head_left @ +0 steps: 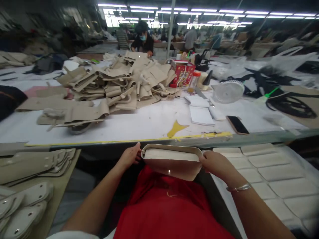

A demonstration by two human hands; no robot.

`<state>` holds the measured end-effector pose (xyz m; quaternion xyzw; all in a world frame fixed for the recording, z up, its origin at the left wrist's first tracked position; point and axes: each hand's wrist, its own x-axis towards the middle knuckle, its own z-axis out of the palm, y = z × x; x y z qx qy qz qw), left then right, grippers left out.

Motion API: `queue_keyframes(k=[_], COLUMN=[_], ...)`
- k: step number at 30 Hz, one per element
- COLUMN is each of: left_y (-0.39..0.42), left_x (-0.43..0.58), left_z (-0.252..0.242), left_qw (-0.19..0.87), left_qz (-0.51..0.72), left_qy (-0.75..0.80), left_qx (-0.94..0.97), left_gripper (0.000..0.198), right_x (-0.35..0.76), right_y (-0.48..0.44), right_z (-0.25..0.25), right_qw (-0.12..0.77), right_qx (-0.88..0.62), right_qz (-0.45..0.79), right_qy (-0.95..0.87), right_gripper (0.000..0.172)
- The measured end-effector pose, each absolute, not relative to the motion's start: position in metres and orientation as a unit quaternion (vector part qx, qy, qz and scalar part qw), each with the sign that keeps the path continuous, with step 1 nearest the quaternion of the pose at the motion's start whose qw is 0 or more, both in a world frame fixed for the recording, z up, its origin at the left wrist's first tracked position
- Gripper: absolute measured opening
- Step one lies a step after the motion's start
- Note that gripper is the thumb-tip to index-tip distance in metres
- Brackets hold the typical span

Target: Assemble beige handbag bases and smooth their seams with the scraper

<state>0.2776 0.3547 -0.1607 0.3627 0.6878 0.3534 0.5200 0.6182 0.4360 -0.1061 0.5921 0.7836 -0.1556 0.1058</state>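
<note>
A beige bag body (171, 169) with an open top and a white inside is in front of my red apron (164, 202). My right hand (216, 163) grips its right end, thumb near the top rim and the other fingers partly hidden. Close beside its left corner is my left hand (130, 156), thumb raised apart from loosely bent fingers; whether it touches the corner is hard to tell. Past the table edge lies a yellow flat piece (176, 128). A large heap of beige bag parts (139, 78) covers the table's middle.
White-beige panels (274, 166) lie in rows at my right. Stacked straps (30, 212) with metal eyelets are on a board at my left. On the table are a phone (237, 124), a notepad (201, 114), a clear plastic dish (228, 91) and a red box (183, 73). A person (142, 41) works opposite.
</note>
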Motion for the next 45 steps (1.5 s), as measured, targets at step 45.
queue_keyframes(k=[45], left_y=[0.366], left_x=[0.265], left_z=[-0.152], left_qw=[0.524], left_qz=[0.198], left_qy=[0.711], left_qx=[0.424], left_gripper=[0.073], right_x=[0.622], right_y=[0.422], right_z=[-0.139], right_qw=[0.129], right_qx=[0.612], right_qz=[-0.232], right_qy=[0.745], right_gripper=[0.049])
